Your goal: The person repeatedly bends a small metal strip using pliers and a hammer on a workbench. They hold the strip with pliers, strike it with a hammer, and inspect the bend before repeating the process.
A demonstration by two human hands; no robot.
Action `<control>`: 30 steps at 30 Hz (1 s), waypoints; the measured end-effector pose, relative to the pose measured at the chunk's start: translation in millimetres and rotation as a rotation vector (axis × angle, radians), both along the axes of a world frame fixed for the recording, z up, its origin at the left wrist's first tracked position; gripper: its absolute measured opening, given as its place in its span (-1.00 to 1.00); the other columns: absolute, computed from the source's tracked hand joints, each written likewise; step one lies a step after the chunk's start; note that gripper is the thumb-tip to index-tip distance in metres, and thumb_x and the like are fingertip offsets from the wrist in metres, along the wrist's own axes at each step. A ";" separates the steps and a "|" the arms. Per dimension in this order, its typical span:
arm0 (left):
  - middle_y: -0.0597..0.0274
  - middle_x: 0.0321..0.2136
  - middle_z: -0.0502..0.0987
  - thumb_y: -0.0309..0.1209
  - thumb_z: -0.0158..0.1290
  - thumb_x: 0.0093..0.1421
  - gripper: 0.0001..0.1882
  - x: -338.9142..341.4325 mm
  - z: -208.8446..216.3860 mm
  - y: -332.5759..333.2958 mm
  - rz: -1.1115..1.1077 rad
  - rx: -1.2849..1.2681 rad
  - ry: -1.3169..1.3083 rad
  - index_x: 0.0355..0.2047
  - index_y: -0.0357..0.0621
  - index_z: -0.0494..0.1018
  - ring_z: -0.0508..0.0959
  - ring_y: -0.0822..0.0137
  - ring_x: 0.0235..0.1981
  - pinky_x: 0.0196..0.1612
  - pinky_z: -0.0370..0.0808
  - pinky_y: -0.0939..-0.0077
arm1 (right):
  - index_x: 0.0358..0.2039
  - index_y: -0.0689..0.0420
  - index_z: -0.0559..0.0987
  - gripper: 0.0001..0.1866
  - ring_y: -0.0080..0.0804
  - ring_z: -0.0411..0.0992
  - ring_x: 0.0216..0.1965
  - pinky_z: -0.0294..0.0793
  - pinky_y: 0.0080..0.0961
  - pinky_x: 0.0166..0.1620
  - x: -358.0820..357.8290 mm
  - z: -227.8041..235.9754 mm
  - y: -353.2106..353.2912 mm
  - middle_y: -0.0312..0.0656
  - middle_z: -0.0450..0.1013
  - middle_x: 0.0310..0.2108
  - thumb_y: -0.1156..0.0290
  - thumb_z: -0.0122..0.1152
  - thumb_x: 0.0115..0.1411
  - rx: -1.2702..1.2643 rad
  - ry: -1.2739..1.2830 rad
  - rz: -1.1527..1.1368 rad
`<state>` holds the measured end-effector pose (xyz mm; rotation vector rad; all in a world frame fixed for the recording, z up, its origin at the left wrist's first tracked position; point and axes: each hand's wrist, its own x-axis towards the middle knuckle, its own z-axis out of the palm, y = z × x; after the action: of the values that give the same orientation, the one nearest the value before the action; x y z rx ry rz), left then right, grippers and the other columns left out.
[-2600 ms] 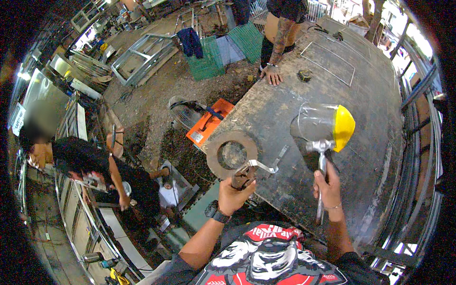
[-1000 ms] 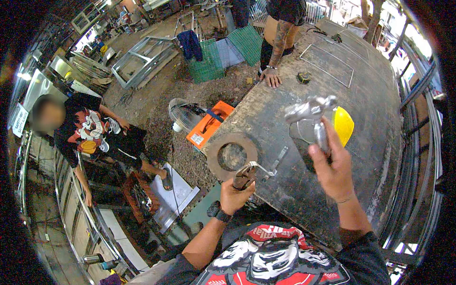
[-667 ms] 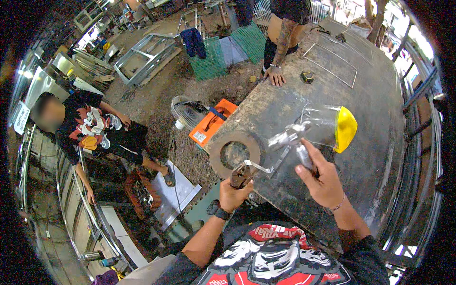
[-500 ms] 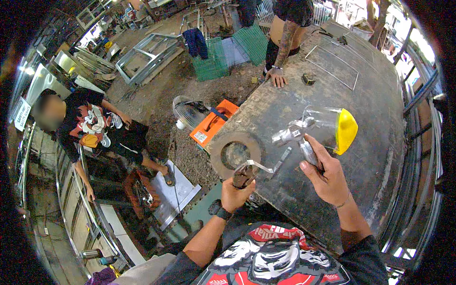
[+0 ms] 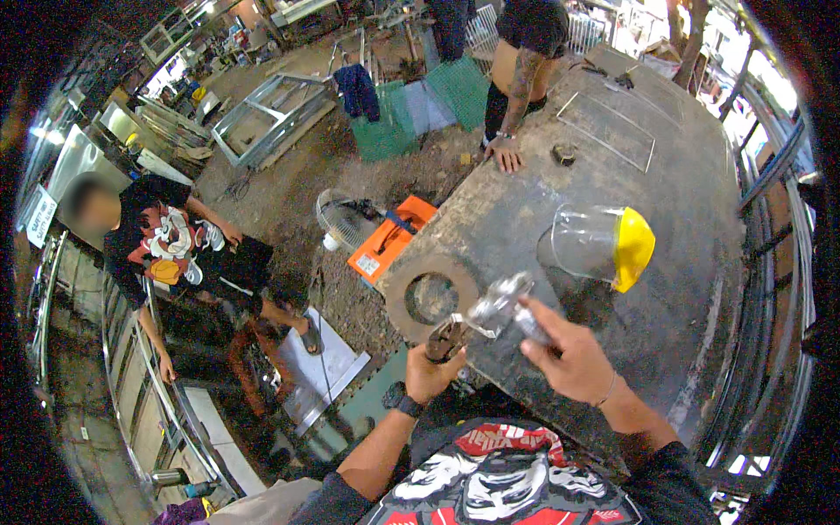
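Note:
My left hand (image 5: 429, 376), wearing a dark watch, is closed round dark pliers (image 5: 444, 341) near the table's front left corner. From their jaws sticks a thin bent metal strip (image 5: 481, 328), partly hidden by the hammer. My right hand (image 5: 569, 359) grips a silvery metal hammer (image 5: 503, 302) by its handle. The blurred head is right over or against the strip; I cannot tell whether they touch. Just beyond the pliers, a flat brown ring (image 5: 404, 302) lies at the table edge.
On the dark worktable (image 5: 665, 350) lie a yellow face shield (image 5: 632, 249), a tape measure (image 5: 563, 155) and a thin metal frame (image 5: 649, 156). An orange case (image 5: 394, 238) and a fan (image 5: 341, 219) stand left of it. One person leans on the far edge; another sits left.
My right hand has swung the hammer down and left, bringing its head from beside the face shield to the strip. My left hand keeps its hold on the pliers.

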<state>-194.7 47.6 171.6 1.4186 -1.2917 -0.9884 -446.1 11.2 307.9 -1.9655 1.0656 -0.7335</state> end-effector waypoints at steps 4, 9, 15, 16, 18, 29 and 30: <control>0.43 -0.55 0.58 -0.42 0.29 0.25 -0.88 2.6 -2.4 6.3 -0.011 0.067 0.107 -0.31 -0.21 0.61 0.48 0.60 -0.56 -0.48 0.44 0.56 | 0.39 0.20 0.29 -0.36 -0.12 0.56 0.12 0.49 -0.37 0.15 -6.0 9.6 -7.1 0.15 0.50 0.15 0.40 0.23 0.34 -0.004 -0.108 -0.149; 0.42 -0.56 0.56 -0.43 0.29 0.27 -0.87 -0.5 0.9 2.7 -0.031 0.002 0.023 -0.35 -0.20 0.58 0.47 0.59 -0.56 -0.51 0.43 0.56 | 0.36 0.22 0.34 -0.39 -0.25 0.55 0.10 0.48 -0.41 0.14 -13.6 22.1 -13.6 0.11 0.52 0.13 0.41 0.27 0.33 0.017 -0.093 -0.195; 0.36 -0.62 0.55 -0.46 0.27 0.26 -0.85 -6.9 12.4 2.4 0.065 0.264 0.266 -0.42 -0.24 0.55 0.49 0.52 -0.69 -0.62 0.42 0.53 | 0.29 0.14 0.43 -0.40 0.07 0.57 -0.03 0.55 -0.19 0.04 -39.1 -78.8 -7.6 0.11 0.55 0.00 0.30 0.32 0.26 -0.027 0.142 -0.345; 0.35 -0.63 0.54 -0.47 0.26 0.27 -0.84 -7.1 12.8 1.7 0.065 0.291 0.319 -0.43 -0.25 0.55 0.49 0.50 -0.70 -0.63 0.42 0.53 | 0.28 0.12 0.45 -0.40 0.13 0.56 -0.07 0.56 -0.14 0.00 -45.7 -104.4 -4.0 0.11 0.55 -0.04 0.27 0.33 0.26 -0.047 0.248 -0.386; 0.32 -0.66 0.54 -0.49 0.25 0.27 -0.84 -7.6 11.9 1.6 0.061 0.356 0.425 -0.44 -0.26 0.54 0.49 0.47 -0.72 -0.65 0.42 0.51 | 0.25 0.07 0.47 -0.44 0.19 0.53 -0.12 0.54 -0.06 -0.05 -59.6 -157.8 10.1 0.11 0.52 -0.08 0.26 0.32 0.25 -0.028 0.481 -0.458; 0.19 -0.62 0.49 -0.49 0.29 0.24 -0.81 -41.1 -31.6 -6.6 0.023 0.636 0.619 -0.32 -0.27 0.46 0.53 0.33 -0.69 -0.65 0.57 0.37 | 0.25 0.05 0.48 -0.43 0.15 0.41 0.01 0.41 0.03 0.05 -140.5 -329.6 75.4 0.07 0.42 0.04 0.26 0.30 0.22 -0.046 0.795 -0.623; 0.21 -0.61 0.51 -0.43 0.28 0.26 -0.78 -45.1 -40.5 -7.2 -0.046 0.621 0.627 -0.31 -0.24 0.45 0.55 0.31 -0.68 -0.63 0.57 0.33 | 0.24 0.06 0.48 -0.43 0.14 0.41 0.02 0.40 0.01 0.07 -135.2 -326.8 75.9 0.06 0.42 0.04 0.25 0.30 0.22 -0.117 0.799 -0.627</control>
<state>-239.8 40.4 131.0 1.3415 -0.5696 -1.7924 -581.3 87.1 -18.8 -2.0732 2.2190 -0.2891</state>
